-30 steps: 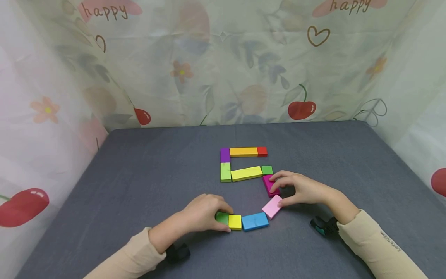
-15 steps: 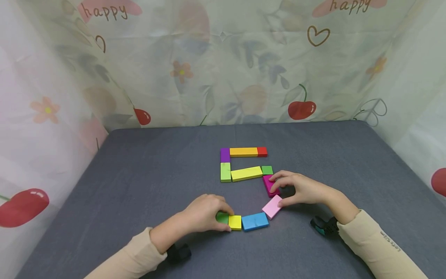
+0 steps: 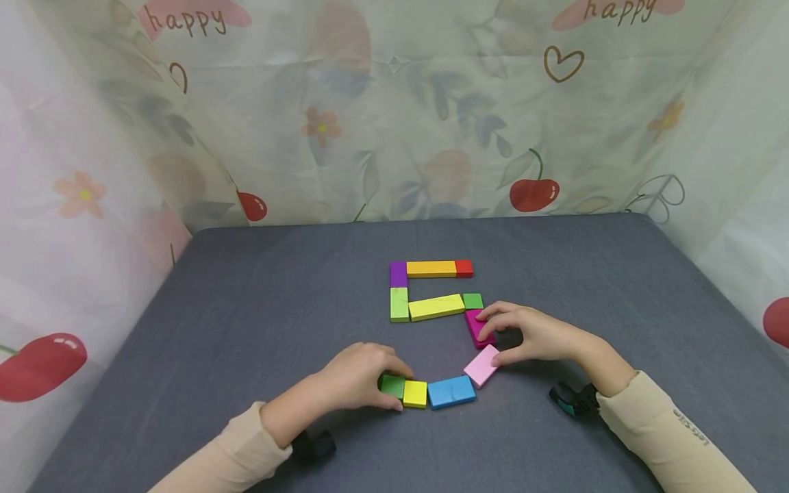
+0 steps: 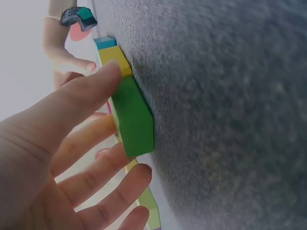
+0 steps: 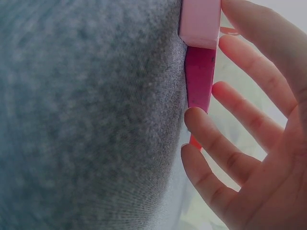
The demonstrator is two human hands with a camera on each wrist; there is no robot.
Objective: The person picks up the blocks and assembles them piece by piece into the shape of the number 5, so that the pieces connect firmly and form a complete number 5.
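My left hand (image 3: 364, 376) is at the left end of the lower row of blocks. Its thumb and index finger pinch a green block (image 3: 392, 386) from its near and far sides. A yellow block (image 3: 415, 394) lies against the green one, then a blue block (image 3: 452, 392). On the other side, my right hand (image 3: 530, 333) rests its fingertips on a magenta block (image 5: 199, 76), while the thumb touches the pink block (image 3: 481, 365). In the right wrist view, its fingers are spread and loosely bent. All these blocks lie flat on the dark cloth.
Farther back lie a red block (image 3: 464, 268), an orange block (image 3: 431, 269), a purple block (image 3: 398, 274), a light green block (image 3: 399, 304), a long yellow-green block (image 3: 436, 307) and a small green block (image 3: 472, 300). A printed curtain (image 3: 394, 137) hangs behind the table (image 3: 246, 308).
My left hand has shifted very slightly left with the green block, and the yellow block sits a touch lower and further left. The right hand has stayed still.
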